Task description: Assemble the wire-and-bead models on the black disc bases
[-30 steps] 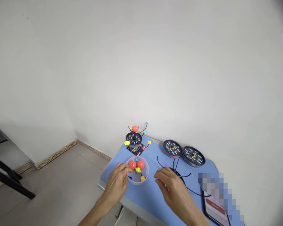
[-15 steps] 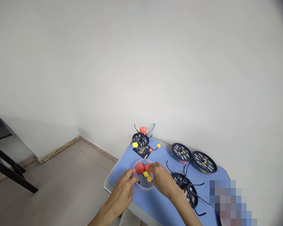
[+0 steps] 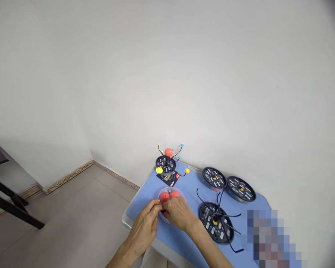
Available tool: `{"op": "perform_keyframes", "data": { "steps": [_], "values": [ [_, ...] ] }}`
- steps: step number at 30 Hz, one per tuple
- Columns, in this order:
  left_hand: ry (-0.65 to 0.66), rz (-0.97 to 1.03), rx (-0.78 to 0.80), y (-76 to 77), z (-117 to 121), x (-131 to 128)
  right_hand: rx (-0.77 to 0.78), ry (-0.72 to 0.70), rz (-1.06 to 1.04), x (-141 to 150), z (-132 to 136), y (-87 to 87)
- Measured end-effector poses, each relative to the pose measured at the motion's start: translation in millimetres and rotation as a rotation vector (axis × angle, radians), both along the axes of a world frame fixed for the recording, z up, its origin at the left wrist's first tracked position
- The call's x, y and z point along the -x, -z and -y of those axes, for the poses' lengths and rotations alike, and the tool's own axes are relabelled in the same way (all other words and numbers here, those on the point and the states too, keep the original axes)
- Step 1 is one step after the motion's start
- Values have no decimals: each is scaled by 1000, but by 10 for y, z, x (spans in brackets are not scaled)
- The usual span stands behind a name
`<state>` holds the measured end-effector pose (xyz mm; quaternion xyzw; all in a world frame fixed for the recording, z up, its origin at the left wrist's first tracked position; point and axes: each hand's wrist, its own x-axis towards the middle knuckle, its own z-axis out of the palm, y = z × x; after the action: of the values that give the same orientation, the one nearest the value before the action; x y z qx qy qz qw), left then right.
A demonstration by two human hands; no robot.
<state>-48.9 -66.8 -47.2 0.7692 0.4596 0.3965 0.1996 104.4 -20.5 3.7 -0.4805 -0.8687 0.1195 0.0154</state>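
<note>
My left hand [image 3: 145, 223] is closed in a pinch at the near left rim of a clear plastic bowl [image 3: 183, 198]. By its index fingertip shows a small yellow ball [image 3: 159, 200]; what the pinch holds is hidden. Over the bowl, my right hand [image 3: 180, 213] has curled fingers meeting the left fingertips, and I cannot make out what is in them. Two red balls [image 3: 164, 197] and a small blue ball [image 3: 169, 191] lie in the bowl. To the right of my hands stands a round black printed base [image 3: 209, 223] with several bent black rods [image 3: 231, 215] spreading from its middle.
Behind the bowl stands a planet model [image 3: 168, 152] with coloured balls on rods, beside a printed black card [image 3: 169, 179]. Two more round bases [image 3: 214, 178] sit at the table's back right. The blue table [image 3: 145, 201] meets a white wall. A blurred patch covers the lower right.
My right hand has moved left and down across the bowl to meet the left fingertips, covering the yellow and orange pieces seen before. My left hand stays in its pinch.
</note>
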Motion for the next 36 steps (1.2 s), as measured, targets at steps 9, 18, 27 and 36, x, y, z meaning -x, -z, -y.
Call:
{"op": "perform_keyframes", "data": {
  "steps": [9,18,27,36],
  "values": [
    [11,-88,-122,-203,-117,-54,-127,292,-465,-519,139,-294],
    [245,-636,-42,-57,-530,-680,180,649,-1468,-666,734,-119],
    [282,-739,14,-53,-630,-775,532,801,-1962,-667,1162,277],
    [220,-501,52,-312,-653,-751,571,781,-2149,-772,1330,434]
  ]
}}
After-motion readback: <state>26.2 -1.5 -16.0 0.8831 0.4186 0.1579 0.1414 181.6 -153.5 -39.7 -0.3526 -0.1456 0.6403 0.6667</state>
